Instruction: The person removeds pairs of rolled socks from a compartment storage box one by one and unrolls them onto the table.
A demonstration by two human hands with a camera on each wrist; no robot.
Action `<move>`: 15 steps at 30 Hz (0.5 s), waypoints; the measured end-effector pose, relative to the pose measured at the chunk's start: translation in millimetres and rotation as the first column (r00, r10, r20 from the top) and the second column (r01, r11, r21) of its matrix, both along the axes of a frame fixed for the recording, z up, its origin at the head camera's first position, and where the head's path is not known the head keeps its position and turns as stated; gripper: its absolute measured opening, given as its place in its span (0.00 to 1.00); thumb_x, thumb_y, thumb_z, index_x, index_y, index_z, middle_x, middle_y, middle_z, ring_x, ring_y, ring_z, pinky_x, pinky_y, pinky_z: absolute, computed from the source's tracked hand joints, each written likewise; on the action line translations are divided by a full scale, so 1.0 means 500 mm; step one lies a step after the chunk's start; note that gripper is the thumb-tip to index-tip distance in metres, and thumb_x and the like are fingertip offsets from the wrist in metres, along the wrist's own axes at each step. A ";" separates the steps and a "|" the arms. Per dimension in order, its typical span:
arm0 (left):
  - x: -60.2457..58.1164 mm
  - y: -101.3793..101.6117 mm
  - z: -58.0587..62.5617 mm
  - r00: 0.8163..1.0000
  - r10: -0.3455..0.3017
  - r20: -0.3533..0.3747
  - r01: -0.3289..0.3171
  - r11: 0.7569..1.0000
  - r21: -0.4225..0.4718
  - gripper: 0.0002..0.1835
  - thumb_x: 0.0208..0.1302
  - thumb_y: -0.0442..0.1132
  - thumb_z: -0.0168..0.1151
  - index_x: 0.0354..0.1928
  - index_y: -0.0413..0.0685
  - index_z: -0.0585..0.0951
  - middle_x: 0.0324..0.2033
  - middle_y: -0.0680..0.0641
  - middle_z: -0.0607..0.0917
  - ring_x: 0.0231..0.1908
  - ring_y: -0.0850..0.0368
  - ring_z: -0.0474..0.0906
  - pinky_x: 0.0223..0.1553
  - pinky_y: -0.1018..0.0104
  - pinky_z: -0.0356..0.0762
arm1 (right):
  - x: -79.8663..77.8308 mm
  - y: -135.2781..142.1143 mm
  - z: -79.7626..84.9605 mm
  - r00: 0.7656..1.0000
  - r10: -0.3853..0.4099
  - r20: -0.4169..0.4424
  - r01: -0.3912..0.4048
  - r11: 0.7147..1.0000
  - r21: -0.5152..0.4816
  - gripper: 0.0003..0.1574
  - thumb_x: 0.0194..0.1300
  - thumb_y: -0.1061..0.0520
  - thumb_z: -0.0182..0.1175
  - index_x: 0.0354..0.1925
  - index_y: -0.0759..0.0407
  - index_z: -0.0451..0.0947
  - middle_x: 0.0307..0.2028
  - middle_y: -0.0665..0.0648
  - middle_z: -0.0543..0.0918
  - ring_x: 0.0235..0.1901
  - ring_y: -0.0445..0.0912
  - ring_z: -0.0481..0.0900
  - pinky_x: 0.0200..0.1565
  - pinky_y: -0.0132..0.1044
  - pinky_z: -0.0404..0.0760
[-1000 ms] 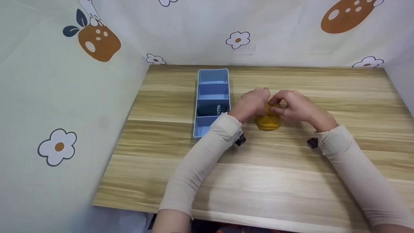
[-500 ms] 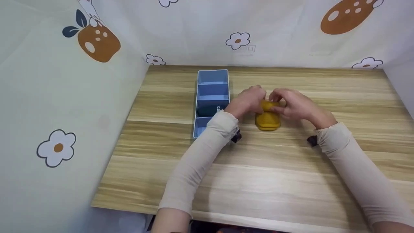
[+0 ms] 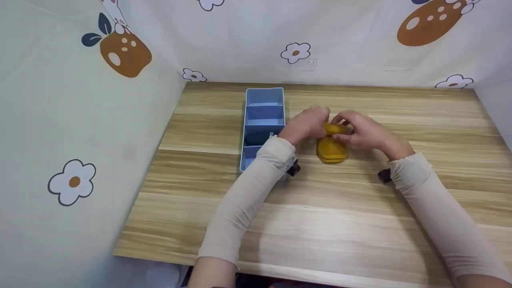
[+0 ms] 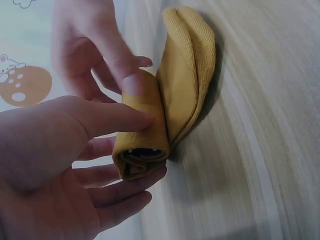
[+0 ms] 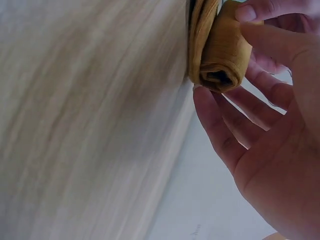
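Note:
A pair of mustard-yellow socks (image 3: 333,150), laid one on the other, is partly rolled up on the wooden table. The rolled end (image 4: 145,110) is a thick coil, its spiral layers showing at the side in both wrist views. My left hand (image 3: 309,123) grips the coil from the left, thumb on top and fingers beneath and behind. From the right, my right hand (image 3: 362,130) holds the other end of the coil between thumb and fingers. The flat, unrolled toe part (image 4: 187,65) lies on the table toward my body.
Left of the socks stands a long blue divided box (image 3: 245,120). One compartment holds a dark item with white lettering (image 3: 258,136); my left sleeve (image 3: 250,204) overlaps the box's near corner. A patterned wall covering (image 3: 340,40) rises behind the table.
My left hand has shifted slightly left, and the yellow coil now shows between both hands. The right hand stays nearly in place.

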State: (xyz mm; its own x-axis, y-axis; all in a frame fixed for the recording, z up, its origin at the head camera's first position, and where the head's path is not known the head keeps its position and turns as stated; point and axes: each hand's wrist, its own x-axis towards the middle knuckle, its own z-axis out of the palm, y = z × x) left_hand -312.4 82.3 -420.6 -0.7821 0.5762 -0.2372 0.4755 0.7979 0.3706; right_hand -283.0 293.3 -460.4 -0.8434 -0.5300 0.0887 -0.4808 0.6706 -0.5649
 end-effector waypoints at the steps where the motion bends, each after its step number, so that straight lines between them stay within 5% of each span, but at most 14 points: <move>1: -0.001 0.000 -0.001 1.000 0.002 -0.009 -0.002 1.000 0.001 0.16 0.70 0.37 0.69 0.57 0.45 0.80 0.48 0.47 0.82 0.42 0.54 0.76 0.43 0.66 0.75 | -0.001 0.000 -0.002 1.000 0.002 0.002 -0.002 1.000 -0.004 0.17 0.71 0.64 0.71 0.55 0.67 0.80 0.54 0.66 0.87 0.56 0.64 0.86 0.60 0.62 0.84; 8: -0.006 0.002 -0.003 0.999 0.029 -0.042 -0.029 0.999 -0.015 0.14 0.72 0.39 0.68 0.55 0.43 0.83 0.53 0.46 0.80 0.45 0.54 0.75 0.45 0.65 0.76 | -0.008 0.003 -0.008 0.996 -0.069 0.053 0.072 0.997 -0.043 0.22 0.75 0.62 0.67 0.62 0.65 0.74 0.55 0.69 0.86 0.57 0.63 0.86 0.59 0.62 0.84; 15: -0.015 -0.001 0.000 0.997 0.061 0.036 -0.061 0.998 -0.005 0.22 0.75 0.40 0.68 0.66 0.47 0.75 0.55 0.47 0.83 0.47 0.54 0.78 0.48 0.66 0.78 | -0.014 0.006 -0.010 0.994 -0.066 0.081 0.073 0.994 -0.082 0.13 0.80 0.59 0.62 0.58 0.63 0.78 0.56 0.67 0.88 0.60 0.62 0.86 0.60 0.63 0.83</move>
